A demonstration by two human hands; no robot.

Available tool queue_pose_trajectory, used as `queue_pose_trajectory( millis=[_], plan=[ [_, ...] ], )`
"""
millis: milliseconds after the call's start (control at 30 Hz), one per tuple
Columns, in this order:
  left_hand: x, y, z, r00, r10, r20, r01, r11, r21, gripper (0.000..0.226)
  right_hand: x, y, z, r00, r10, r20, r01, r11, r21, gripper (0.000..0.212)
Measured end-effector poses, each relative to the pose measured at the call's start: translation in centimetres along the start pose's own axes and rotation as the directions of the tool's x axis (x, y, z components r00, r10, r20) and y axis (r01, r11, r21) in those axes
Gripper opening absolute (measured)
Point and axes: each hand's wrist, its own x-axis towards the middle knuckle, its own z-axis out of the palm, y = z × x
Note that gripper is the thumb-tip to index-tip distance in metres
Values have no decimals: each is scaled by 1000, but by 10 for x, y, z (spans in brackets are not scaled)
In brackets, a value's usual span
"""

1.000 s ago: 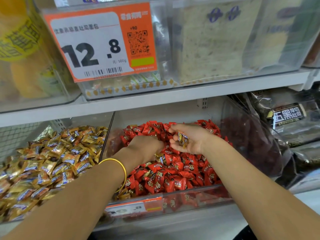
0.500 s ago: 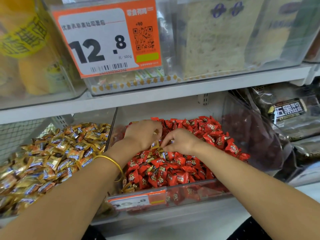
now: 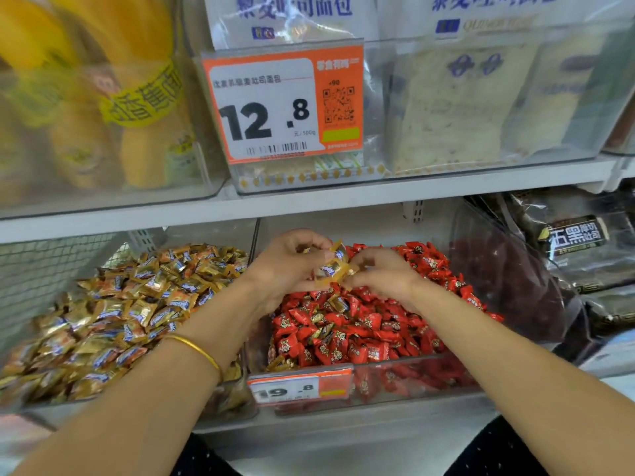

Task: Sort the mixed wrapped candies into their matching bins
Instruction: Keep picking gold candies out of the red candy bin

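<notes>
Two bare hands meet above far part of clear plastic bin of red wrapped candies (image 3: 343, 338). Left hand (image 3: 292, 266), thin gold bangle (image 3: 196, 348) on wrist, fingers curled around small cluster of gold-wrapped candies (image 3: 335, 266); exact count unclear. Right hand (image 3: 381, 276) pinches same cluster from right, fingertips closed on wrapper. Several stray gold pieces lie among red ones. Left: second clear bin heaped with gold wrapped candies (image 3: 120, 314). Orange-white price tags: two, "12.8" tag (image 3: 281, 104) above, "19.8" tag (image 3: 299, 389) on near rim.
</notes>
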Motion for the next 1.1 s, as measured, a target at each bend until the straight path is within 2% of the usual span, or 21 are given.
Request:
queue_pose_trajectory(
  millis=[33, 100, 233, 333, 367, 433, 500, 567, 600, 667, 733, 800, 900, 1000, 1067, 1100],
  plan=[
    [-7, 4, -3, 1000, -21, 8, 21, 998, -57, 8, -5, -2, -5, 998, 56, -11, -54, 987, 153, 19],
    [-20, 10, -12, 999, -38, 25, 41, 991, -127, 9, -17, -8, -8, 994, 113, -1, -106, 938, 330, 16],
    [-49, 17, -41, 997, -51, 55, 63, 967, -246, 17, -40, -42, 7, 994, 60, 92, -98, 859, 502, 21],
    [-66, 13, -77, 999, -54, 2, 53, 978, -203, 11, -51, -84, 30, 985, -52, 162, -44, 841, 539, 18],
    [-70, 10, -90, 997, -56, -50, 47, 983, -178, 12, -51, -97, 41, 983, -90, 163, -3, 866, 500, 17],
    [-73, 1, -113, 979, -35, -202, 16, 995, -96, 11, -46, -123, 67, 977, -164, 136, 119, 950, 289, 17],
    [-71, -5, -127, 931, 43, -363, -15, 997, 78, 9, -36, -145, 95, 965, -211, 154, 201, 977, 79, 20],
    [-65, -9, -135, 906, 101, -410, -25, 982, 186, 38, -26, -158, 117, 959, -164, 232, 159, 986, 42, 47],
    [-62, -11, -138, 909, 93, -405, -10, 979, 204, 54, -22, -162, 123, 955, -125, 270, 109, 991, 72, 58],
    [-64, -12, -141, 921, 79, -382, 17, 970, 244, 68, -24, -161, 121, 949, -100, 298, 50, 984, 170, 53],
    [-68, -15, -141, 932, 142, -334, -30, 947, 319, 69, -29, -148, 104, 959, -158, 235, 103, 968, 228, 40],
    [-71, -16, -131, 930, 254, -266, -136, 909, 395, 62, -36, -126, 80, 971, -202, 127, 165, 954, 251, 36],
    [-64, -16, -102, 921, 371, -122, -281, 846, 452, 51, -39, -93, 40, 989, -136, -63, 148, 960, 240, 35],
    [-44, -14, -65, 900, 434, 29, -369, 726, 580, 46, -24, -59, 10, 981, -68, -184, 96, 985, 147, 38],
    [-30, -12, -48, 882, 468, 60, -391, 654, 647, 45, -11, -45, 4, 978, -143, -151, 136, 989, -57, 41],
    [-22, -11, -43, 875, 481, 57, -390, 629, 672, 44, -3, -43, 5, 975, -200, -91, 182, 967, -176, 43]
  ],
)
